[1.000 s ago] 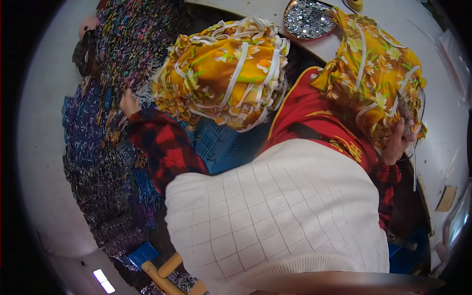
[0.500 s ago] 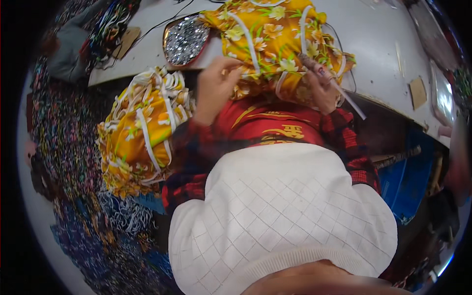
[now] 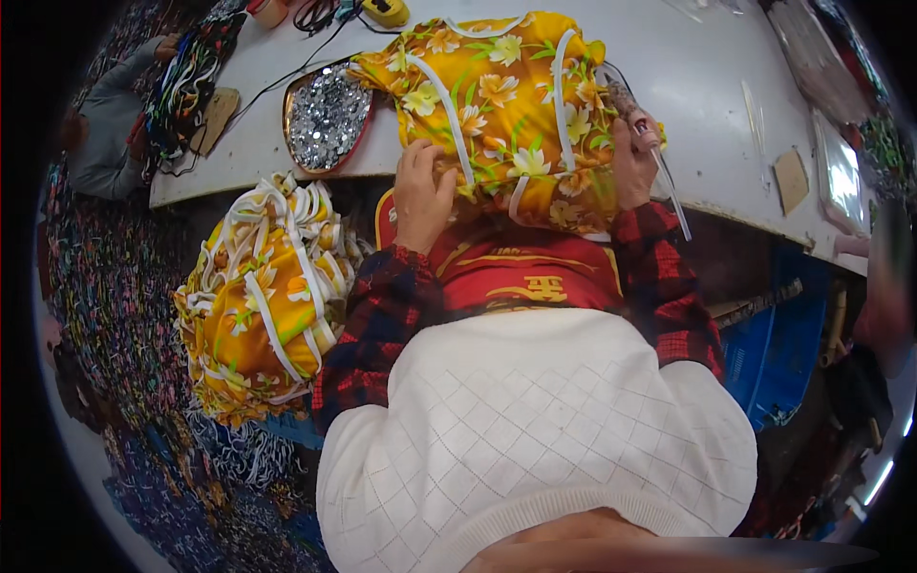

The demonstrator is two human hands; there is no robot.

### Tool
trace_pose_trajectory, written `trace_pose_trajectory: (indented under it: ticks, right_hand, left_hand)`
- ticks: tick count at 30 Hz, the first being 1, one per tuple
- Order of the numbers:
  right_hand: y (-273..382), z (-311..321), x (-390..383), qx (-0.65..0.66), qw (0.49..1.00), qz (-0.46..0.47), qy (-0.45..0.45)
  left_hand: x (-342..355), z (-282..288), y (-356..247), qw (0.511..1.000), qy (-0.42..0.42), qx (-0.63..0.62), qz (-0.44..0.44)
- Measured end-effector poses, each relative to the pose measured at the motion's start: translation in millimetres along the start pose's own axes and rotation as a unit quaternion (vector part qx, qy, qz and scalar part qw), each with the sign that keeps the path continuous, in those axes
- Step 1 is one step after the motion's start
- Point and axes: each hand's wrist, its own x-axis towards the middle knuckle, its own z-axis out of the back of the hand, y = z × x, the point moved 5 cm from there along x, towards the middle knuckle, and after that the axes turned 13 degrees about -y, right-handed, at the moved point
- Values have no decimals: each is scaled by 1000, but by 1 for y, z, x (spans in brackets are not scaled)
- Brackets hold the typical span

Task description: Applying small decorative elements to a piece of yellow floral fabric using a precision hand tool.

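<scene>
The yellow floral cloth with white trim (image 3: 497, 88) lies spread on the pale surface (image 3: 731, 143), its near part drooping past the front edge over the red apron (image 3: 525, 277); such thin, slippery-looking cloth probably handles best when smoothed flat, with light pressure from the left hand (image 3: 423, 196) and no tugging, so that the trim does not pucker; the drooping part is best supported, since its weight could drag the rest forward; the upper left corner reaches the dish of silver sequins (image 3: 328, 119), so any shift of the cloth calls for care there; the thin pale rod (image 3: 674, 196) and dark cord (image 3: 621, 73) beside the right hand (image 3: 634, 162) are best kept from snagging the folds

The left hand sits at the cloth's lower left edge, loose and grasping nothing that shows, fingers slightly bent and pointing away from the body; the right hand is wrapped around what looks like a glue gun (image 3: 645, 132) at the cloth's right edge, the tool's upper end leaning toward the cloth and the rod jutting down toward the body; both forearms reach forward from bent elbows, roughly level with each other
</scene>
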Motion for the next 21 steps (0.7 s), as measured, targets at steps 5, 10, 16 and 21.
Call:
trace_pose_trajectory:
  ticks: [5,10,16,21]
  right_hand:
    - [-8,19,-13,-93,995,33,-4]
    - [-3,45,-28,-39,992,-118,-10]
    - [-5,17,39,5,966,-259,21]
    - [-38,-69,47,225,906,-353,68]
  left_hand:
    - [7,-7,0,995,86,58,-13]
    - [11,11,20,990,119,-5,78]
    - [55,6,96,918,-79,-125,368]
    - [80,-39,95,897,-67,-315,303]
